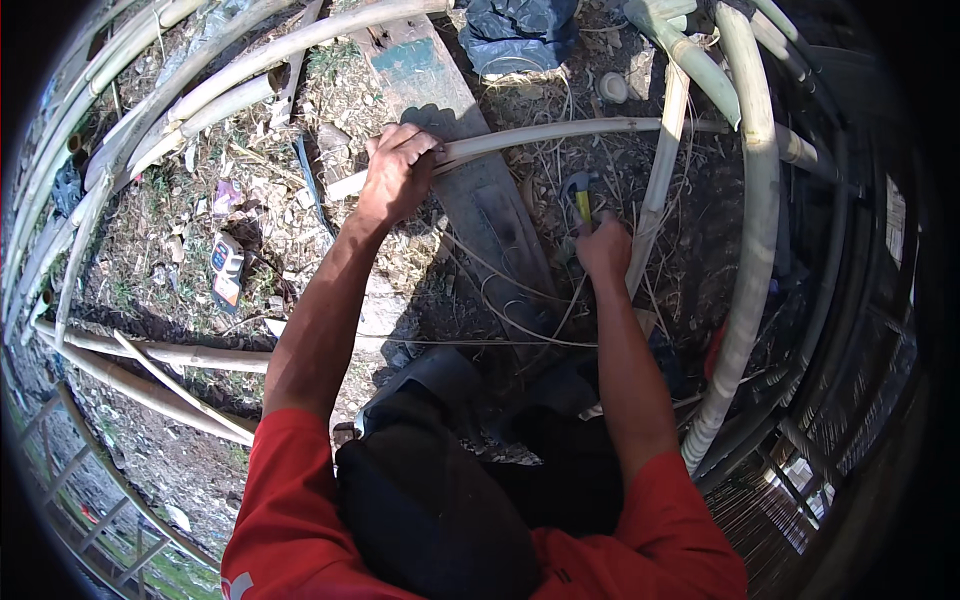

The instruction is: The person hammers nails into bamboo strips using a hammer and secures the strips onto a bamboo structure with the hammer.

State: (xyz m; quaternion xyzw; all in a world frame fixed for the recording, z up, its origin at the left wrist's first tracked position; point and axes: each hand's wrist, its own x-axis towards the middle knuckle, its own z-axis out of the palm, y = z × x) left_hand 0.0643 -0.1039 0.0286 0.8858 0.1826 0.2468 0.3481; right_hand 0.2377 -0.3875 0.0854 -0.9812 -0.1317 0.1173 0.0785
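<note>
My left hand (398,172) is closed round a pale split bamboo pole (560,130), near its left end. That pole lies across a worn wooden plank (493,215) on the ground and runs off to the right. In my right hand (606,246) is a hammer (584,203) with a grey head and some yellow below it. The hammer head is just under the bamboo pole, apart from it. My right fingers hide most of the handle. Thin bamboo strips (500,262) curl over the ground between my two arms.
Long bamboo poles (225,95) lie at the upper left, and a thick one (757,230) stands close on my right. At the far side sits a black plastic bag (518,38). A crumpled packet (227,268) and shavings litter the ground at left. Slatted bamboo work (790,500) is at lower right.
</note>
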